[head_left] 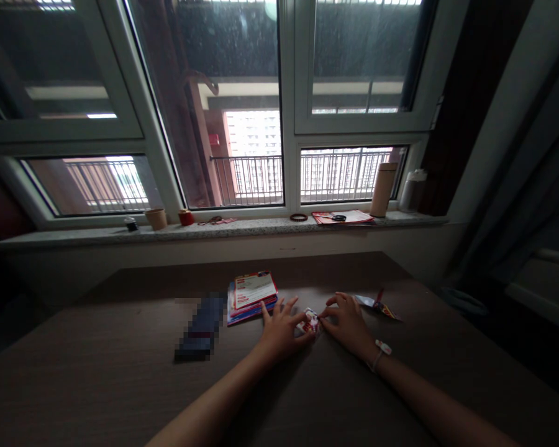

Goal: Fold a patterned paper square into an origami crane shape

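Two bare hands work at a small printed piece (312,318) low over the brown table (121,385).
The piece, white with red markings, sits between the hands; the left hand (282,324) touches its left side with thumb and index finger, the other fingers fanned wide, though whether it grips or merely steadies cannot be told, while the right hand (346,320), a bracelet (381,352) at its wrist, holds the right edge in a narrow pinch; just beyond the left hand lies a stack of printed cards (254,293), with a dark, pixelated object (200,332) to its left, and near the right hand lies a crumpled wrapper (382,307).
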The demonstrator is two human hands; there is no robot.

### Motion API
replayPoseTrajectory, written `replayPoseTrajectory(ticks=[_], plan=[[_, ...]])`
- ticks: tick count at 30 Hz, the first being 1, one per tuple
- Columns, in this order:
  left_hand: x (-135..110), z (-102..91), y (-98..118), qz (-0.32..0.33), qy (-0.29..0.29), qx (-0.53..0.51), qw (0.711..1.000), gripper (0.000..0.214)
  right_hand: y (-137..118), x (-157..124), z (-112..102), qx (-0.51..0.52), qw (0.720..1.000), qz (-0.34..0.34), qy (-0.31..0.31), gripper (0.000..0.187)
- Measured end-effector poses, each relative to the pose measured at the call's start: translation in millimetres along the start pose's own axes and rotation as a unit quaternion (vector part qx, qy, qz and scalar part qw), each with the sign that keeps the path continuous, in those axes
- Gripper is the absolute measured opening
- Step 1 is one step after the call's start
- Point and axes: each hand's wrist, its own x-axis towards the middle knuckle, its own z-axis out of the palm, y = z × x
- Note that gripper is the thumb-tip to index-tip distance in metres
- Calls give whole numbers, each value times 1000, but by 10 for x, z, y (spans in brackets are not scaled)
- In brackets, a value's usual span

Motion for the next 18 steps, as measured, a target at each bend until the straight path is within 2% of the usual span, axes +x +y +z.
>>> replayPoseTrajectory(ticks=[7,18], plan=[[9,14,-11,1,0,-3,1000,37,-35,23,19,-7,1000,9,7,24],[3,2,-1,1,-4,-5,1000,37,-31,57,69,-8,1000,9,12,23]])
